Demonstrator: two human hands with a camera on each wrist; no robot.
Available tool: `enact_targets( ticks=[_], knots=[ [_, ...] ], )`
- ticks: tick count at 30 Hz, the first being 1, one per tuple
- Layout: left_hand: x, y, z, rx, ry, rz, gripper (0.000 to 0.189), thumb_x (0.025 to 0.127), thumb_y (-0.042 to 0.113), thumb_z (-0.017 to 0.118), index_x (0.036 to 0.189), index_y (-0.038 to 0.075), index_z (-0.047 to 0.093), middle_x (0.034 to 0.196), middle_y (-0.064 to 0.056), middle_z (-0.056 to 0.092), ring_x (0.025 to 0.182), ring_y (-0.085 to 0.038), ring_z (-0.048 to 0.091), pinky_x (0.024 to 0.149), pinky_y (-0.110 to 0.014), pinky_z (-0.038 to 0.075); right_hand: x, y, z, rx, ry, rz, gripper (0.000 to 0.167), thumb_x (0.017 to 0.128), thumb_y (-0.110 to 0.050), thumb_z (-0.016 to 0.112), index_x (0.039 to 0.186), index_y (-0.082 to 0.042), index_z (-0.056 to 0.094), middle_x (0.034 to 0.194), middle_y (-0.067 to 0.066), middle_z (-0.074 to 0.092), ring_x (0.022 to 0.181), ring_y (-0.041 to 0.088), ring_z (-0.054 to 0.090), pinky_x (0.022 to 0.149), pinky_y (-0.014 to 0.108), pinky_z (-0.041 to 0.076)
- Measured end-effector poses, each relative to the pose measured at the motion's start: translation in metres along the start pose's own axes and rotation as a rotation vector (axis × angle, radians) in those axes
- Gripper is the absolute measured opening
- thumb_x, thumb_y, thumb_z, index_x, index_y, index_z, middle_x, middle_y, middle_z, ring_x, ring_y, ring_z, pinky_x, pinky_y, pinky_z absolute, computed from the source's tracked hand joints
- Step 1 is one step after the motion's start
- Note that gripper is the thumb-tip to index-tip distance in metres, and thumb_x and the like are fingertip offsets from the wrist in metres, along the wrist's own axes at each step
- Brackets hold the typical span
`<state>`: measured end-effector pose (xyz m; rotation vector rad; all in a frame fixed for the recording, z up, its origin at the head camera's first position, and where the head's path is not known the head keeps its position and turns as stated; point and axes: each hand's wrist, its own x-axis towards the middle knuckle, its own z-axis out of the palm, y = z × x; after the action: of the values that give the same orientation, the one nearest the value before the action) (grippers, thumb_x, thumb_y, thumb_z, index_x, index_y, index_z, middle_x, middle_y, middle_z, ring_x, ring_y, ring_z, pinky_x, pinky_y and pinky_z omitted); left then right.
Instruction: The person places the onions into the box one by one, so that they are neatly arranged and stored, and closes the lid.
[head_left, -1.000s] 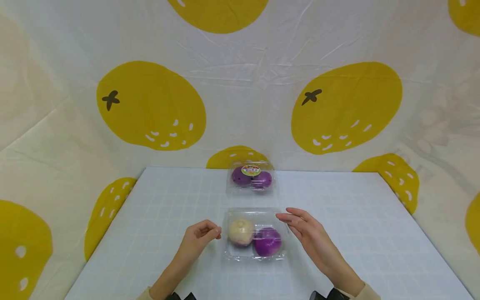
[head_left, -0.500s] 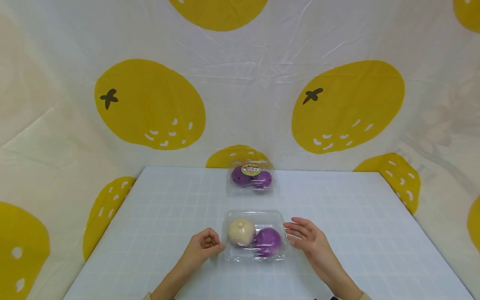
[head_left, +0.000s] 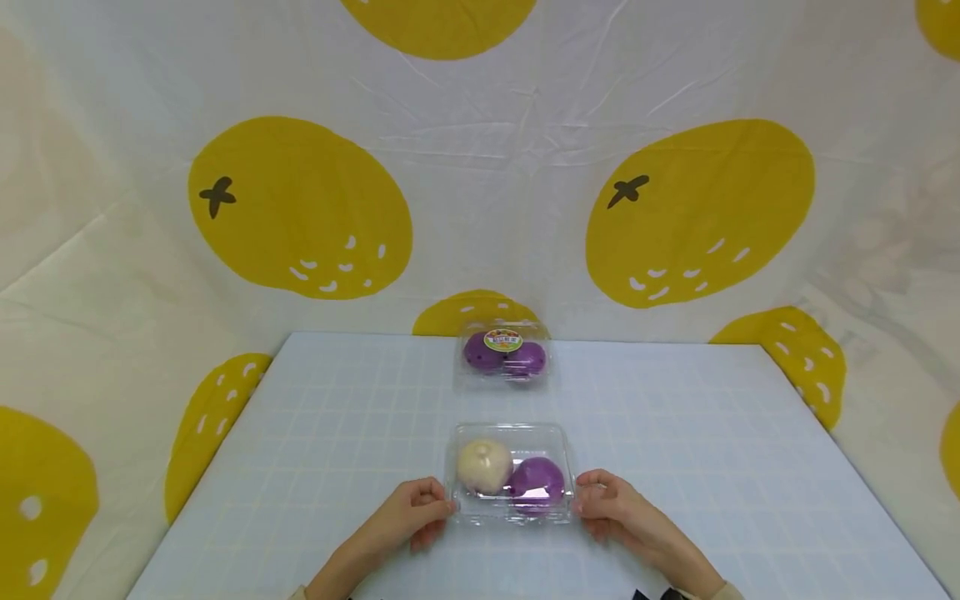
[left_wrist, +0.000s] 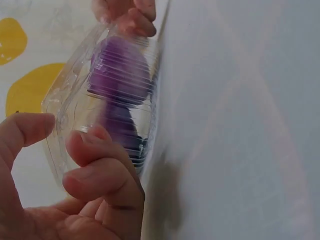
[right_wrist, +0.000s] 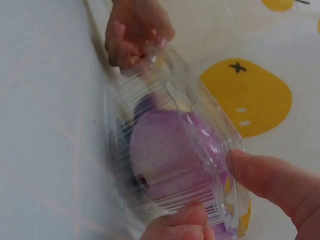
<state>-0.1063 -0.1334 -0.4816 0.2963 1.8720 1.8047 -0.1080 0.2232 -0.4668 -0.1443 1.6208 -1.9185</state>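
A clear plastic clamshell box (head_left: 543,437) rests on the table in the head view. Inside it, a cream round object (head_left: 483,467) lies at left, and a purple round one (head_left: 537,483) at right. My left hand (head_left: 412,510) pinches the box's left edge near its front corner. In the left wrist view the thumb (left_wrist: 35,127) lies on the rim and the curled fingers (left_wrist: 100,165) are at the ribbed side. My right hand (head_left: 626,512) holds the opposite edge likewise, its thumb (right_wrist: 265,177) on the rim in the right wrist view.
A second clear box (head_left: 465,373) with purple objects and a round label (head_left: 502,340) stands at the table's back edge. The table (head_left: 360,417) has a pale checked cover. White cloth (head_left: 495,208) with large yellow fruit prints hangs behind and at both sides.
Both hands have come down toward the front corners of the nearer box and taken hold of its left and right edges. The farther box has stayed in place.
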Motion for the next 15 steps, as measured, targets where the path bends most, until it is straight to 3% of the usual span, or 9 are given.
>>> enact_targets(
  ticks=[3, 6, 9, 12, 15],
  knots=[
    [0.002, -0.004, -0.001, -0.043, -0.103, 0.003, 0.036, 0.098, 0.015, 0.058, 0.089, -0.02, 0.057, 0.063, -0.002, 0.063, 0.045, -0.005, 0.047, 0.041, -0.015, 0.039, 0.002, 0.003, -0.004, 0.004, -0.14, 0.026, 0.005, 0.097, -0.007, 0.054, 0.101, -0.005, 0.055, 0.077, -0.001, 0.06, 0.061, 0.006, 0.054, 0.051, 0.016, 0.045],
    [0.004, -0.009, -0.001, -0.121, -0.197, 0.022, 0.042, 0.1, 0.015, 0.053, 0.093, -0.026, 0.056, 0.067, -0.003, 0.068, 0.048, -0.005, 0.053, 0.043, -0.015, 0.042, 0.005, 0.007, -0.007, 0.029, -0.257, 0.029, 0.019, 0.101, -0.01, 0.048, 0.095, -0.004, 0.065, 0.08, -0.001, 0.065, 0.062, 0.004, 0.058, 0.051, 0.014, 0.047],
    [0.008, -0.013, -0.001, -0.205, -0.262, 0.046, 0.044, 0.102, 0.014, 0.05, 0.096, -0.03, 0.053, 0.072, -0.004, 0.071, 0.053, -0.006, 0.059, 0.046, -0.016, 0.046, 0.009, 0.013, -0.009, 0.066, -0.35, -0.026, 0.03, 0.103, -0.007, 0.042, 0.099, 0.006, 0.068, 0.085, 0.003, 0.07, 0.065, 0.004, 0.061, 0.054, 0.014, 0.05],
    [0.011, -0.019, 0.0, -0.273, -0.303, 0.076, 0.044, 0.103, 0.011, 0.047, 0.1, -0.033, 0.05, 0.077, -0.005, 0.073, 0.059, -0.008, 0.064, 0.05, -0.017, 0.05, 0.014, 0.018, -0.011, 0.11, -0.404, -0.073, 0.034, 0.103, -0.003, 0.037, 0.103, 0.009, 0.069, 0.087, 0.005, 0.072, 0.068, 0.005, 0.062, 0.057, 0.014, 0.051],
    [0.012, -0.022, -0.001, -0.32, -0.323, 0.102, 0.044, 0.102, 0.01, 0.047, 0.102, -0.034, 0.049, 0.081, -0.006, 0.074, 0.064, -0.009, 0.067, 0.054, -0.018, 0.054, 0.018, 0.022, -0.012, 0.137, -0.428, -0.088, 0.036, 0.102, -0.002, 0.036, 0.104, 0.003, 0.072, 0.088, 0.004, 0.073, 0.07, 0.005, 0.063, 0.06, 0.014, 0.052]
  ],
)
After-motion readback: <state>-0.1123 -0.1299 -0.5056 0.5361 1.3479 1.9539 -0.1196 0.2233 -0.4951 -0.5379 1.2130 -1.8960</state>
